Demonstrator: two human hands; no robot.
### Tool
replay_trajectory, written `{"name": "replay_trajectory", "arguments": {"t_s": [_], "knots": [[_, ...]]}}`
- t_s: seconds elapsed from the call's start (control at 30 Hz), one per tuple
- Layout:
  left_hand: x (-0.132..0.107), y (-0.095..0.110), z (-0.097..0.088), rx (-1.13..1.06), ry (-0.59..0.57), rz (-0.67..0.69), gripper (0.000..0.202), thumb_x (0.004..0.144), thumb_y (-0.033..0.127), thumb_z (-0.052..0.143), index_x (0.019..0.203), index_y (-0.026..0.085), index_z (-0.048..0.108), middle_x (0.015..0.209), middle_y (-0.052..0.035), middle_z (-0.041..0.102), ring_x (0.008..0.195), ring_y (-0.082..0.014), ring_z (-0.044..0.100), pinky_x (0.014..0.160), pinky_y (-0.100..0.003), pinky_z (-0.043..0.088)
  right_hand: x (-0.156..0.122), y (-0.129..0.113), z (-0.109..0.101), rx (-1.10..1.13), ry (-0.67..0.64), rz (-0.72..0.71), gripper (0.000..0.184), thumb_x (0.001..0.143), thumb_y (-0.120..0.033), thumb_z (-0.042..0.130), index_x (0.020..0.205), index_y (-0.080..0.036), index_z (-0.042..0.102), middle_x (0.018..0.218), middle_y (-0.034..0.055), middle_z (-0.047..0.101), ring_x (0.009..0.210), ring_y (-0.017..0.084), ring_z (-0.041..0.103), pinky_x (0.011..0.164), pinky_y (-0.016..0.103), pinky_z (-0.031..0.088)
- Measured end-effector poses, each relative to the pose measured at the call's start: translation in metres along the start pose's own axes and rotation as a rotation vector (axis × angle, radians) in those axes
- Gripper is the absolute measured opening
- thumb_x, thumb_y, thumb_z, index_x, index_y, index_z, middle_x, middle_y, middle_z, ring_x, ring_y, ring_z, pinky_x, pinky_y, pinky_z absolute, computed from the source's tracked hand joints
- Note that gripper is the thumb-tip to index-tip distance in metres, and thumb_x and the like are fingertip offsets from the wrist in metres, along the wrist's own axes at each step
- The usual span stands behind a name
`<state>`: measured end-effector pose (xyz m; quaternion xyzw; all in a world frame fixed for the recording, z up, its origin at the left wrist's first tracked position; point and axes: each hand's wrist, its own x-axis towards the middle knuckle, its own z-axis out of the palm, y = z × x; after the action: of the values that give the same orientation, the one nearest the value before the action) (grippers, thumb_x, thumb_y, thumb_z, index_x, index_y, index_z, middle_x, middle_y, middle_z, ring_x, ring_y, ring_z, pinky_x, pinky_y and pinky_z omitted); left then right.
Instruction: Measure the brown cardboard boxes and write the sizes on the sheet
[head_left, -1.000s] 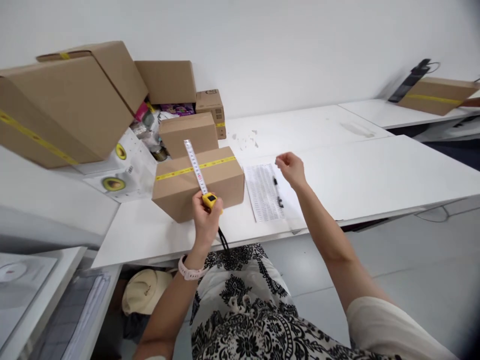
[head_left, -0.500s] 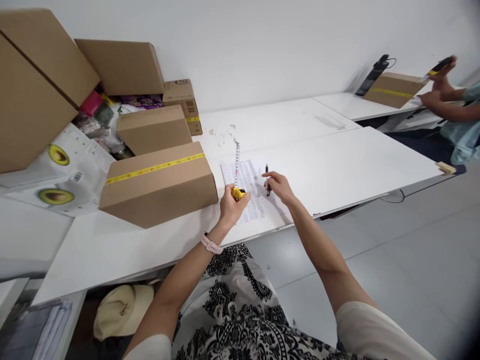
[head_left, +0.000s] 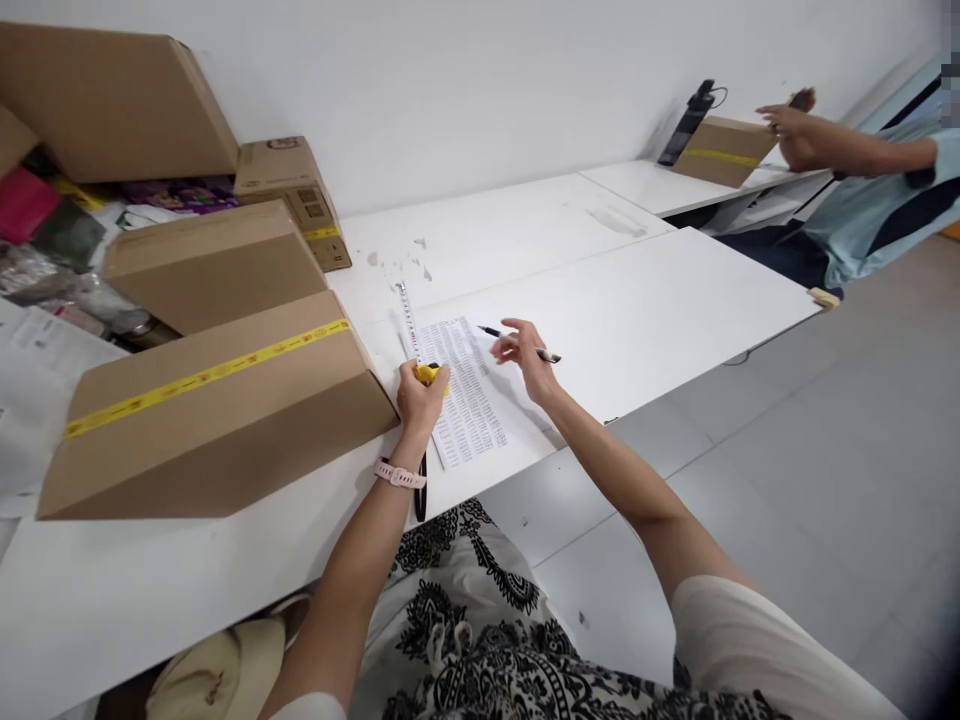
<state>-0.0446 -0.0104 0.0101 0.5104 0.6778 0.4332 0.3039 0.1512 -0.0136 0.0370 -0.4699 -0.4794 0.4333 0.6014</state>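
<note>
A yellow tape measure [head_left: 431,375] is gripped in my left hand [head_left: 418,398], its blade [head_left: 408,318] drawn out away from me over the table. Under and beside it lies a printed sheet [head_left: 469,405] covered in rows of small text. My right hand [head_left: 531,360] is closed around a black pen [head_left: 549,355], held above the sheet's right edge with the tip pointing left. Just left of my left hand stands a cardboard box [head_left: 225,410] sealed with yellow tape. A dark strap [head_left: 421,490] hangs below my left wrist at the table edge.
More cardboard boxes [head_left: 217,260] and wrapped goods crowd the left side. The white table [head_left: 622,290] runs off to the right. At its far end a co-worker's hand [head_left: 795,130] is at a taped box [head_left: 720,152], near a black bottle [head_left: 686,125]. A cap [head_left: 217,675] lies below.
The view has shifted so the boxes appear further left. The pen in my right hand has turned from upright to nearly level. My left hand still holds the tape measure. The co-worker's arms have moved.
</note>
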Motion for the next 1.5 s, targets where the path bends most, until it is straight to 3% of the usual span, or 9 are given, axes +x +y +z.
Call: {"name": "replay_trajectory", "arguments": {"t_s": [0.1, 0.17, 0.27, 0.5, 0.67, 1.07, 1.27, 1.4, 1.5], "knots": [[0.003, -0.005, 0.001, -0.07, 0.013, 0.004, 0.045, 0.074, 0.045, 0.073, 0.108, 0.025, 0.053, 0.097, -0.0029, 0.068, 0.092, -0.0219, 0.068, 0.081, -0.032, 0.05, 0.006, 0.013, 0.007, 0.1, -0.074, 0.071, 0.061, 0.082, -0.08, 0.05, 0.105, -0.024, 0.061, 0.094, 0.0058, 0.07, 0.088, 0.019, 0.065, 0.077, 0.033, 0.052], [0.003, -0.006, 0.002, -0.105, 0.016, 0.0, 0.046, 0.073, 0.045, 0.074, 0.108, 0.024, 0.054, 0.097, -0.0032, 0.068, 0.092, -0.0219, 0.067, 0.081, -0.032, 0.051, 0.006, 0.023, 0.009, 0.079, -0.022, 0.094, 0.052, 0.077, -0.074, 0.064, 0.084, -0.022, 0.062, 0.076, 0.002, 0.065, 0.074, 0.016, 0.061, 0.072, 0.031, 0.05], [0.002, -0.003, 0.001, -0.079, -0.012, -0.01, 0.048, 0.074, 0.046, 0.074, 0.11, 0.022, 0.053, 0.099, -0.005, 0.068, 0.091, -0.023, 0.067, 0.081, -0.034, 0.051, 0.0, 0.03, 0.008, 0.007, 0.064, 0.11, 0.051, 0.078, -0.067, 0.069, 0.063, -0.023, 0.049, 0.054, -0.0045, 0.046, 0.054, 0.011, 0.043, 0.063, 0.029, 0.043], [-0.007, 0.009, -0.002, 0.097, 0.004, 0.063, 0.049, 0.078, 0.041, 0.074, 0.115, 0.019, 0.052, 0.101, -0.0097, 0.068, 0.097, -0.0282, 0.067, 0.086, -0.039, 0.049, -0.007, 0.027, 0.002, -0.044, -0.032, 0.157, 0.037, 0.065, -0.046, 0.082, 0.08, -0.021, 0.059, 0.071, -0.0017, 0.059, 0.065, 0.013, 0.05, 0.065, 0.03, 0.042], [-0.008, 0.007, -0.003, 0.271, 0.088, 0.178, 0.05, 0.079, 0.031, 0.072, 0.121, 0.016, 0.052, 0.114, -0.0163, 0.065, 0.115, -0.034, 0.06, 0.098, -0.046, 0.045, -0.008, 0.032, 0.002, -0.172, 0.031, 0.154, 0.027, 0.074, -0.041, 0.072, 0.079, -0.023, 0.052, 0.067, -0.0057, 0.048, 0.059, 0.011, 0.042, 0.057, 0.027, 0.035], [-0.006, 0.01, -0.004, 0.54, 0.045, 0.254, 0.053, 0.085, 0.028, 0.067, 0.132, 0.01, 0.051, 0.122, -0.0228, 0.06, 0.12, -0.0392, 0.052, 0.099, -0.054, 0.042, -0.004, 0.04, 0.008, -0.198, -0.028, 0.087, 0.022, 0.078, -0.04, 0.068, 0.078, -0.022, 0.056, 0.072, -0.0026, 0.057, 0.067, 0.013, 0.051, 0.064, 0.028, 0.041], [-0.007, 0.01, -0.006, 0.542, 0.049, 0.29, 0.084, 0.086, 0.028, 0.066, 0.152, -0.001, 0.024, 0.124, -0.0301, 0.059, 0.122, -0.0443, 0.049, 0.098, -0.063, 0.041, -0.002, 0.039, 0.006, -0.235, -0.066, 0.053, 0.014, 0.079, -0.033, 0.064, 0.078, -0.022, 0.054, 0.073, -0.0039, 0.054, 0.066, 0.013, 0.048, 0.063, 0.027, 0.039], [-0.013, 0.009, 0.002, 0.492, 0.024, 0.552, 0.061, 0.088, 0.021, 0.062, 0.144, 0.009, 0.042, 0.147, -0.0281, 0.042, 0.138, -0.043, 0.035, 0.109, -0.064, 0.032, -0.003, 0.04, 0.007, -0.189, -0.101, 0.019, 0.022, 0.076, -0.039, 0.068, 0.082, -0.022, 0.054, 0.073, -0.0042, 0.054, 0.066, 0.013, 0.047, 0.062, 0.027, 0.038], [-0.019, 0.008, 0.016, 0.411, -0.167, 0.685, 0.035, 0.087, 0.015, 0.061, 0.122, 0.016, 0.059, 0.133, -0.0196, 0.056, 0.129, -0.0369, 0.045, 0.109, -0.057, 0.037, -0.003, 0.041, 0.009, -0.131, -0.08, 0.044, 0.029, 0.073, -0.044, 0.071, 0.08, -0.023, 0.051, 0.067, -0.0051, 0.052, 0.061, 0.013, 0.046, 0.058, 0.028, 0.036]]}}
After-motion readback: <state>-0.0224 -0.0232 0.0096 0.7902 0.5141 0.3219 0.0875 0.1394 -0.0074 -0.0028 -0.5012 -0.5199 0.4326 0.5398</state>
